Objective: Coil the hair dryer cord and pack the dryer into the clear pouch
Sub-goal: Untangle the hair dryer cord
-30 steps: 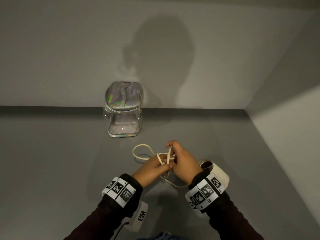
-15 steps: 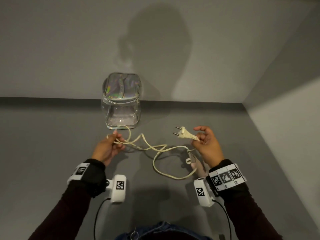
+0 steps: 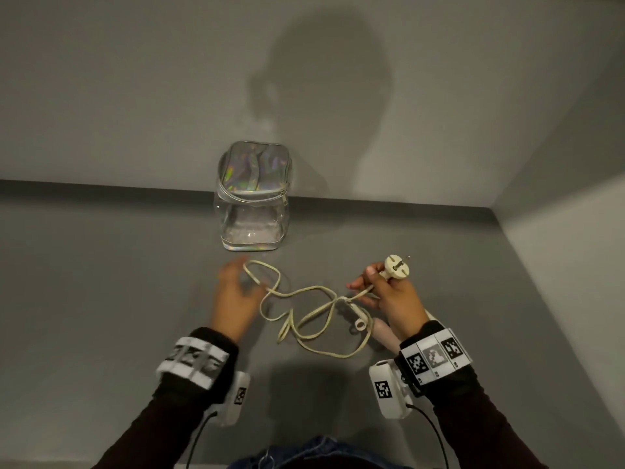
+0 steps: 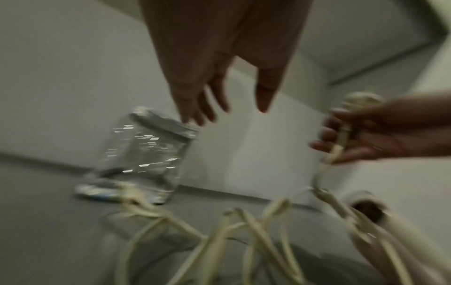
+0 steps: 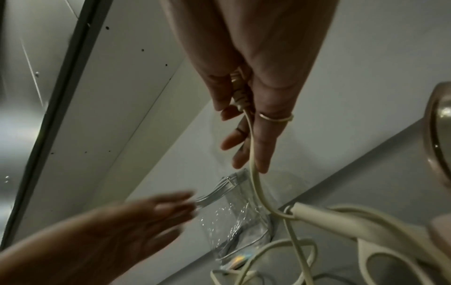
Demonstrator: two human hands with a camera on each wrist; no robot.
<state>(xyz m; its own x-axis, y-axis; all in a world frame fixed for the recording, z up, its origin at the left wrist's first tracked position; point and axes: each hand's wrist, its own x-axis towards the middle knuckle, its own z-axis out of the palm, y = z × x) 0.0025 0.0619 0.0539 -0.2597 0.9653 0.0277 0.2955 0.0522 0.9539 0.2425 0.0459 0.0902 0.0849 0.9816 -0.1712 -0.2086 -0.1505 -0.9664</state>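
Note:
The cream cord (image 3: 304, 313) lies in loose tangled loops on the grey surface between my hands. My right hand (image 3: 377, 280) pinches the cord's neck just behind the two-pin plug (image 3: 397, 267), which is held up off the surface. The same grip on the plug's neck (image 5: 240, 96) shows in the right wrist view. My left hand (image 3: 236, 289) hovers, blurred, over the cord's far loop with straight, spread fingers (image 4: 214, 100) that hold nothing. The pale dryer (image 3: 384, 335) lies mostly hidden under my right wrist. The clear pouch (image 3: 252, 204) stands upright behind the cord, its holographic lid zipped.
A grey wall rises right behind the pouch (image 4: 144, 154), and a side wall (image 3: 558, 265) closes off the right. The dryer's hang loop (image 3: 360, 324) lies beside the cord tangle. The dryer's open barrel (image 4: 366, 208) faces the left wrist camera.
My hands have parted and the bundled cord has spread into loose loops. My left hand let go of the far loop it held half a second ago. My right hand tilted the plug upward.

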